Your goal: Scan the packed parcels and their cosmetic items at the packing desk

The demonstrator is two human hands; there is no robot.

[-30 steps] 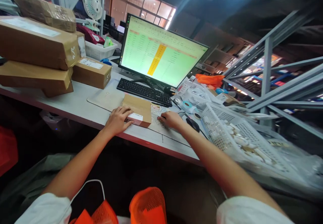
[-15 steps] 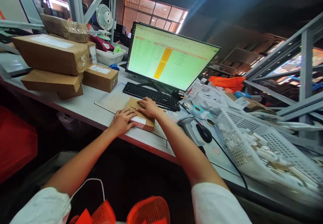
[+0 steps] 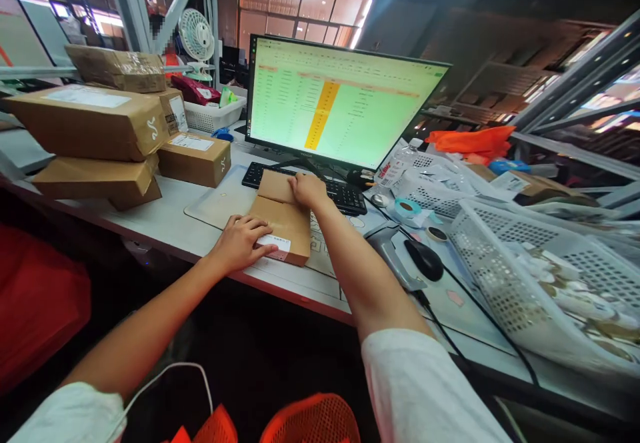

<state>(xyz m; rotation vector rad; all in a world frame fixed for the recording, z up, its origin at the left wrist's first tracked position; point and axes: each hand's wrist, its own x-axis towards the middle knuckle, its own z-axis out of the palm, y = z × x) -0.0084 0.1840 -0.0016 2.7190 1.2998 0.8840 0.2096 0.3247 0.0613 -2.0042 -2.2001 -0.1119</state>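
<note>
Right hand shifts to the far end of the box, where a flap now stretches out

From where I stand, the left hand point(image 3: 243, 243) has stayed on the box's near left corner, while half a second ago the right hand point(image 3: 309, 191) lay over the top.

Nearest the person's body, an orange mesh basket point(image 3: 320, 423) sits below the table edge. Two bare forearms reach forward from white sleeves, the left one angling inward. The left hand lies low and loosely clasps the cardboard box point(image 3: 287, 223), fingers across its top, thumb along the white label point(image 3: 277, 243) on the near side. The box rests on the desk mat point(image 3: 220, 206), between the left hand and the keyboard point(image 3: 345, 196).

Farther in, the right arm stretches straighter, its knuckles upward and fingers curled at the right edge of the flap point(image 3: 275, 185). I can't tell whether thumb and fingers are pinched on it. The flap covers part of the keyboard.

To the right of that arm are a gray scanner point(image 3: 393, 250) and a black mouse point(image 3: 424, 260). Behind the keyboard stands a lit screen point(image 3: 290, 83), and beyond, to the left, a white fan point(image 3: 196, 34).
</note>
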